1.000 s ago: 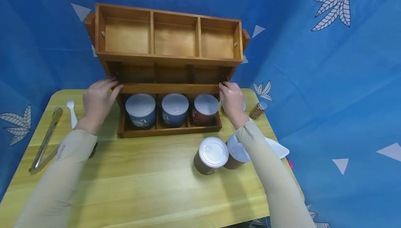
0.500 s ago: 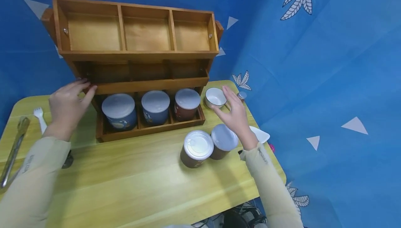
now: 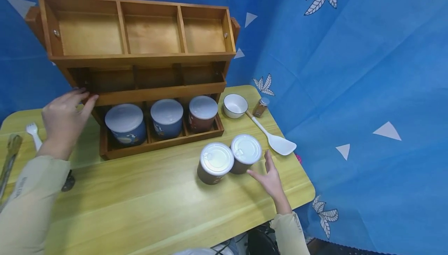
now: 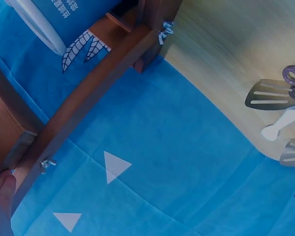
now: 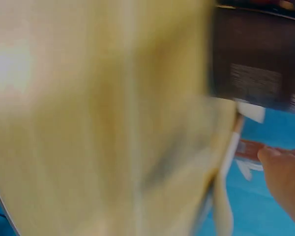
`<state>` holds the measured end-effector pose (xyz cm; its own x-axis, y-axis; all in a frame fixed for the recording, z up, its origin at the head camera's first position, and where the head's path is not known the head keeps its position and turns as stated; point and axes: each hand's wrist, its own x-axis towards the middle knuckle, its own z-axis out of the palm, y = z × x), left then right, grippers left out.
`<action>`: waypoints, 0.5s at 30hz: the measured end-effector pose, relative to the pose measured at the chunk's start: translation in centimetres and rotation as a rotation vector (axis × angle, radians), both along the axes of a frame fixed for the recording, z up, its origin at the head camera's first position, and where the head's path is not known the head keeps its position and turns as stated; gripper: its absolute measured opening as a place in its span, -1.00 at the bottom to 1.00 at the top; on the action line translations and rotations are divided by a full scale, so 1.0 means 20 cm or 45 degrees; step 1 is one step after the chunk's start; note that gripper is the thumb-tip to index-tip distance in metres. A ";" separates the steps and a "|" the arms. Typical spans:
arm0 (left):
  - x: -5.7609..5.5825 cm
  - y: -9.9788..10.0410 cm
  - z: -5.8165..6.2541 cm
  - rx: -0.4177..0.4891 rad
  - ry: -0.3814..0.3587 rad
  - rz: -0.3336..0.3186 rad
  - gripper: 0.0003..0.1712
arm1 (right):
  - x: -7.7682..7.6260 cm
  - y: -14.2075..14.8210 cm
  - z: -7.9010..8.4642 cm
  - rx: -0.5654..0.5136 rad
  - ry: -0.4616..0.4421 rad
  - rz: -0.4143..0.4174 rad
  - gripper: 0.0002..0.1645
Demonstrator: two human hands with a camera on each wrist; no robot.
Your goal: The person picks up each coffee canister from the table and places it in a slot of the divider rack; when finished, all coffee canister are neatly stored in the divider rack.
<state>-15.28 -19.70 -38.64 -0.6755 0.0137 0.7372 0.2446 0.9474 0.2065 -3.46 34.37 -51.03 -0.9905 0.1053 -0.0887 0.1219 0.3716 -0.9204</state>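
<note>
My left hand (image 3: 63,124) grips the left end of the wooden tiered rack (image 3: 159,92), thumb and fingers at its middle tier. In the left wrist view, those fingers (image 4: 4,189) meet the rack's wooden side. Two blue canisters (image 3: 131,137) and a reddish-brown one (image 3: 201,124), all with pale lids, sit in the bottom compartments. Two dark brown canisters (image 3: 210,178) with white lids stand together on the table. Thumb and fingers spread, my right hand (image 3: 271,179) is beside the right-hand brown canister (image 3: 246,150); its dark side (image 5: 258,54) looms in the right wrist view.
Right of the rack are a white bowl (image 3: 235,106), a small brown jar (image 3: 260,108) and a white spatula (image 3: 281,145). Metal tongs (image 3: 10,155) and a white fork (image 3: 34,133) lie at the left. The left wrist view shows a slotted turner (image 4: 268,96).
My right hand has left the rack's right end and come down to the brown canisters, its fingers spreading. My left hand stays on the rack. The head view has swung right.
</note>
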 end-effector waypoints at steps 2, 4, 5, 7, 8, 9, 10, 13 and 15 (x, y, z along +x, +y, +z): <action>-0.01 0.00 0.00 0.003 0.006 0.003 -0.61 | -0.03 -0.01 -0.06 0.006 -0.024 0.043 0.32; -0.01 0.00 0.00 0.004 0.006 0.007 -0.61 | -0.06 -0.02 -0.11 0.008 -0.031 0.070 0.32; -0.01 0.00 0.00 -0.002 0.003 0.008 -0.61 | -0.07 -0.03 -0.12 0.001 -0.035 0.078 0.32; -0.01 0.00 -0.01 -0.010 0.004 0.004 -0.61 | -0.09 -0.04 -0.15 -0.012 -0.041 0.084 0.30; -0.01 0.00 -0.01 -0.012 0.005 0.000 -0.62 | -0.10 -0.05 -0.16 -0.021 -0.045 0.076 0.28; -0.01 0.00 -0.01 -0.016 0.006 -0.001 -0.62 | -0.11 -0.06 -0.16 -0.036 -0.038 0.078 0.27; -0.01 0.00 -0.01 -0.018 0.008 -0.005 -0.62 | -0.11 -0.07 -0.17 -0.054 -0.030 0.079 0.26; -0.01 0.00 -0.01 -0.013 0.014 -0.005 -0.63 | -0.12 -0.10 -0.15 -0.095 0.014 0.095 0.22; 0.00 0.00 0.00 -0.009 0.017 0.002 -0.63 | -0.13 -0.12 -0.12 -0.111 0.038 0.106 0.21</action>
